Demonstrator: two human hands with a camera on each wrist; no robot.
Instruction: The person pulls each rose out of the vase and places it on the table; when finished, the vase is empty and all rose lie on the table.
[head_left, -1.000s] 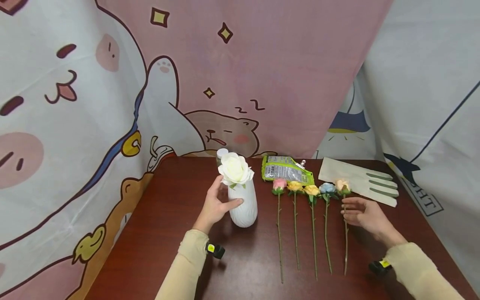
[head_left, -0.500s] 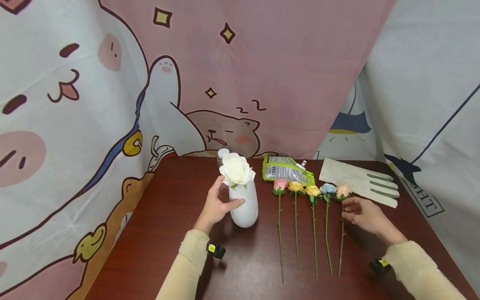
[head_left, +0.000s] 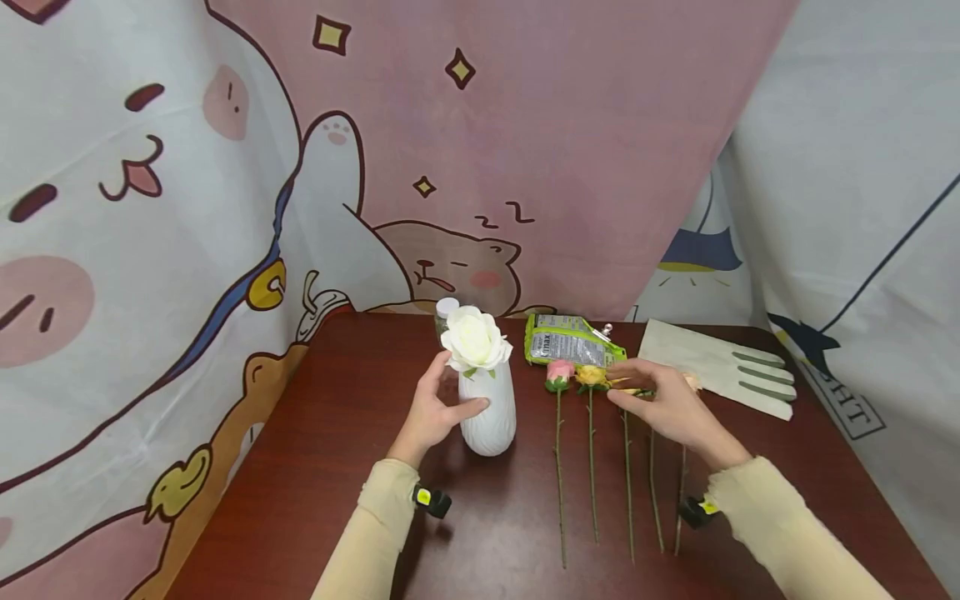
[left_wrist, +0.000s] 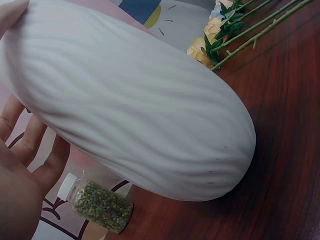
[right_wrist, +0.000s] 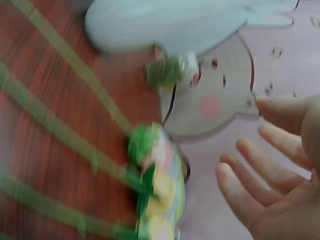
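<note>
My left hand (head_left: 431,412) grips a white ribbed vase (head_left: 489,421) near its neck, thumb across the front and fingers behind. A large white rose (head_left: 476,340) stands in the vase's mouth. In the left wrist view, the vase (left_wrist: 145,110) is upright on the table. My right hand (head_left: 671,404) hovers with spread fingers over the right part of a row of artificial roses, holding nothing. Left of it lie a pink rose (head_left: 559,372) and a yellow rose (head_left: 591,376), stems toward me. The hand covers most of the other blooms; their stems show below it.
Behind the vase stands a white-capped bottle (left_wrist: 102,207) of green granules. A green and grey packet (head_left: 570,340) with a clip lies behind the roses. A white glove (head_left: 720,362) with green fingers lies at the back right of the brown table (head_left: 337,392).
My right hand has let go of the peach rose, whose stem end shifted slightly left, and has moved left over the yellow and blue roses. The left hand has stayed on the vase.
</note>
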